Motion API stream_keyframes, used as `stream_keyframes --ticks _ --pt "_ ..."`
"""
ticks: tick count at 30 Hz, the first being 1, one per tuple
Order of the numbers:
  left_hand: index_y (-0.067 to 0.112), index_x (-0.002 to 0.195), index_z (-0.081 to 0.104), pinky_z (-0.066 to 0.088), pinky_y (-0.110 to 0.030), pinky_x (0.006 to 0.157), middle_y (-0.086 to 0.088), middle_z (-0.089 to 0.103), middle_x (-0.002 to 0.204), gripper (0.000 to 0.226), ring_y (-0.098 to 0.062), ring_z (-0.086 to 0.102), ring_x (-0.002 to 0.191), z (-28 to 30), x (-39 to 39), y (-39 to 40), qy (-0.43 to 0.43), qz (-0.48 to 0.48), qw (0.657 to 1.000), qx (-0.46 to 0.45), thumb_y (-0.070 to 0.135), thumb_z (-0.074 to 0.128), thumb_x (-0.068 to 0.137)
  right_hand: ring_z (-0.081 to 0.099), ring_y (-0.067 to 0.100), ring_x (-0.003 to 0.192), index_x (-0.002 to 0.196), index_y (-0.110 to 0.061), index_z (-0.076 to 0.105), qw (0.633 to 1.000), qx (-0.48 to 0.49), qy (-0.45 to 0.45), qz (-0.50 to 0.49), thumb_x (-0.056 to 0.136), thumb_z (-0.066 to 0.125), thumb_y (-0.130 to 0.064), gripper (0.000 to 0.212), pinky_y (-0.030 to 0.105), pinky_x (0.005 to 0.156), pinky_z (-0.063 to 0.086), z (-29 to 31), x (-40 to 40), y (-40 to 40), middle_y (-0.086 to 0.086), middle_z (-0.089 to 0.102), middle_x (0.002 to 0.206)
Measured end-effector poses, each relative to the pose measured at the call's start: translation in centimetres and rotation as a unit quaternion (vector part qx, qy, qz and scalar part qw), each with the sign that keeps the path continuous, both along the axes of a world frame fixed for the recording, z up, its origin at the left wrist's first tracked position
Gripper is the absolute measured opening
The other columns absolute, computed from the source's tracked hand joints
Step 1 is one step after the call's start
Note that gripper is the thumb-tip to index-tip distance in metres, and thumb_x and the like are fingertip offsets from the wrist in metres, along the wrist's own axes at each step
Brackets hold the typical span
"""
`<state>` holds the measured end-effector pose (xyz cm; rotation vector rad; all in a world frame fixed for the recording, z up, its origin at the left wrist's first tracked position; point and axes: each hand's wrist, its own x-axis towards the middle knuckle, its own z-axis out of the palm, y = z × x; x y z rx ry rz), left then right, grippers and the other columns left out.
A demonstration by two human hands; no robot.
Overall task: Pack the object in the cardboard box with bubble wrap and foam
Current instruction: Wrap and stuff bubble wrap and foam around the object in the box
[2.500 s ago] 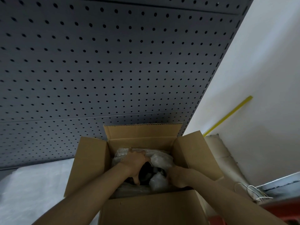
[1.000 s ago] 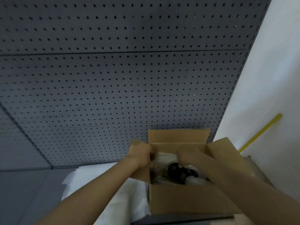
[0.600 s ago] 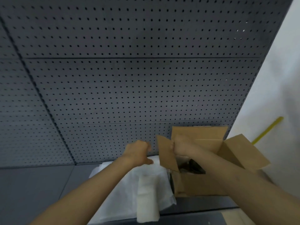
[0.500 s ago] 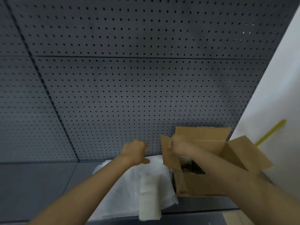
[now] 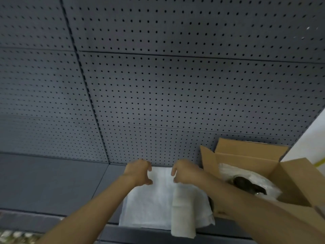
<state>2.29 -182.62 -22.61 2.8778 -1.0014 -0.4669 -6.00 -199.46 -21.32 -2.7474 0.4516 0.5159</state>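
Observation:
An open cardboard box (image 5: 297, 184) stands at the right on a dark shelf, its flaps up. Inside lies a dark object (image 5: 246, 184) nested in clear bubble wrap (image 5: 230, 171). Left of the box a white foam sheet (image 5: 154, 199) is spread flat, with a rolled or folded white piece (image 5: 182, 219) lying on its right side. My left hand (image 5: 139, 171) and my right hand (image 5: 186, 173) hover side by side over the far edge of the foam sheet, fingers curled and apart, holding nothing. My right forearm crosses in front of the box's near left corner.
A dark grey pegboard wall (image 5: 158, 85) rises right behind the shelf. A white wall (image 5: 313, 138) with a yellow strip (image 5: 319, 162) stands to the right of the box. Bare dark shelf surface (image 5: 52, 182) extends left of the foam.
My right hand has let go of the box's left flap and moved left. Both hands now sit over the foam sheet's far edge. The view has swung left.

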Motion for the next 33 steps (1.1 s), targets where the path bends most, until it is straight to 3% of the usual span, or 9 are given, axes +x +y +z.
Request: stream_keyframes --ticks 4,10,15,21,27,31,33 --pt "0.025 0.126 0.054 0.048 -0.029 0.090 0.002 0.057 0.128 0.056 -0.016 0.059 0.111 -1.1 2.1 2.2 0.020 -0.015 1.000 0.014 0.044 0.073 0.077 0.060 0.024 0.113 0.119 -0.005 0.063 0.999 -0.005 0.037 -0.021 0.088 0.059 -0.013 0.032 0.031 0.090 0.051 -3.4 1.1 1.4 0.009 0.059 0.127" --pt "0.026 0.128 0.052 0.047 -0.031 0.094 0.001 0.056 0.130 0.056 -0.017 0.056 0.116 -3.0 5.2 4.4 0.042 -0.056 0.997 0.039 0.044 0.071 0.079 0.057 0.020 0.116 0.118 -0.008 0.063 0.993 -0.009 0.069 -0.095 0.085 0.062 -0.011 0.033 0.028 0.097 0.049 -8.0 1.4 1.0 0.005 0.059 0.127" --pt "0.024 0.130 0.050 0.043 -0.030 0.100 0.001 0.052 0.133 0.054 -0.018 0.050 0.124 -4.9 6.0 4.6 0.086 -0.067 0.993 0.051 0.042 0.068 0.083 0.052 0.022 0.124 0.135 -0.002 0.046 0.980 -0.017 0.136 -0.145 0.089 0.060 -0.012 0.049 0.028 0.101 0.046 -11.0 0.0 -0.4 0.011 0.051 0.136" --pt "0.024 0.130 0.051 0.042 -0.030 0.098 0.001 0.052 0.133 0.051 -0.018 0.053 0.119 -6.6 5.7 4.3 0.111 -0.086 0.988 0.070 0.041 0.067 0.084 0.043 0.024 0.133 0.138 0.003 0.041 0.963 0.013 0.200 -0.182 0.098 0.047 -0.015 0.045 0.028 0.112 0.033 -14.0 -2.0 -2.0 0.015 0.044 0.144" --pt "0.023 0.129 0.052 0.043 -0.029 0.094 0.001 0.054 0.131 0.051 -0.018 0.055 0.117 -7.4 5.5 4.2 0.120 -0.084 0.986 0.077 0.040 0.068 0.083 0.030 0.027 0.142 0.148 0.005 -0.007 0.960 0.035 0.165 -0.222 0.093 0.058 -0.026 0.090 0.030 0.114 0.030 -14.7 -1.8 -0.6 0.016 0.021 0.156" --pt "0.023 0.129 0.052 0.043 -0.029 0.094 0.001 0.054 0.131 0.051 -0.018 0.055 0.117 -7.5 5.4 4.3 0.124 -0.080 0.986 0.081 0.040 0.068 0.083 0.046 0.029 0.131 0.143 -0.005 -0.030 0.954 0.072 0.130 -0.262 0.082 0.071 -0.021 0.120 0.034 0.105 0.044 -15.7 -2.0 -0.2 0.020 0.028 0.152" --pt "0.024 0.129 0.052 0.042 -0.028 0.093 0.001 0.054 0.131 0.051 -0.018 0.055 0.117 -7.7 5.4 4.2 0.125 -0.076 0.986 0.078 0.040 0.068 0.083 0.044 0.029 0.132 0.142 -0.008 -0.033 0.953 0.084 0.123 -0.265 0.077 0.076 -0.021 0.128 0.035 0.106 0.043 -15.9 -2.2 0.1 0.020 0.023 0.154"
